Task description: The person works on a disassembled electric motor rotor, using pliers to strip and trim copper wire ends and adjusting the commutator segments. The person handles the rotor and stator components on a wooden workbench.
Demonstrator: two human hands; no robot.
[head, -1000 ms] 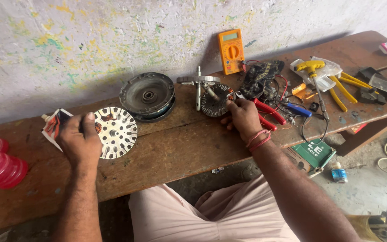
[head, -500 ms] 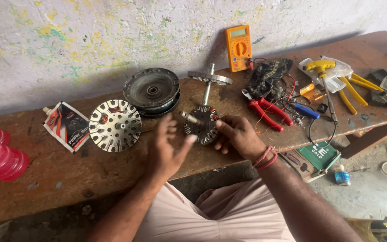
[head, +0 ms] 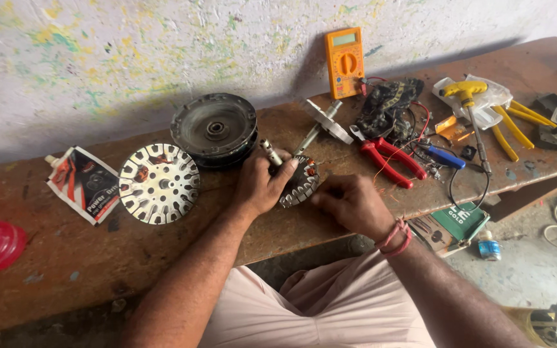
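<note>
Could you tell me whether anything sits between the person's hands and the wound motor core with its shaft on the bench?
Nothing visible does. The left hand already grips the motor core from its left side, near the shaft, and the right hand touches its right edge. The red pliers lie apart, further right.

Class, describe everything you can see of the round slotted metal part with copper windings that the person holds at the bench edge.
The round slotted metal part with copper windings is a toothed grey ring, copper wire showing between its slots. A steel shaft sticks up from it, tilted toward the wall. It rests tilted on the worn wooden bench, near the front edge. The left hand grips its left side; the right hand touches its right rim.
</note>
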